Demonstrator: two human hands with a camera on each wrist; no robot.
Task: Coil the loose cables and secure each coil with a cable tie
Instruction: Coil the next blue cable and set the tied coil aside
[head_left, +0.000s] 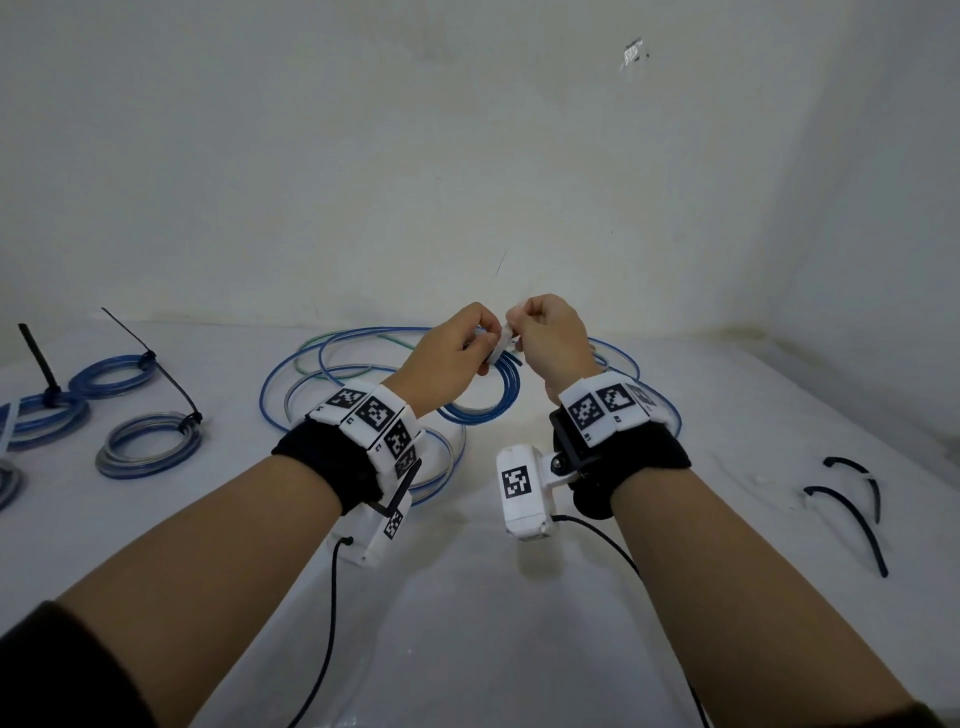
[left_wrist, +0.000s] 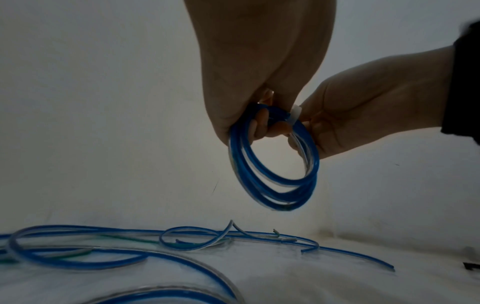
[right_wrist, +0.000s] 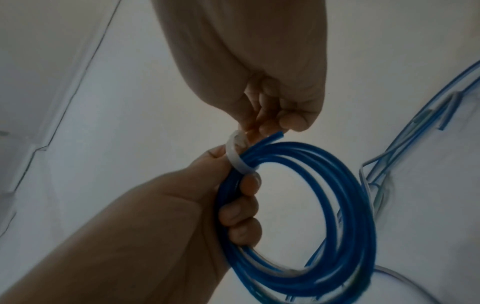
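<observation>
The blue coil hangs in the air above the table, between the two hands, with a white cable tie looped around its bundled strands near the cut ends. The left hand has its grip curled tight round the strands just beside the tie, probably to stop the loops from springing apart. The right hand pinches the tie's upper part, seemingly to draw it snug. Below lie loose cables not yet coiled; tied coils sit left, spare black ties right.
</observation>
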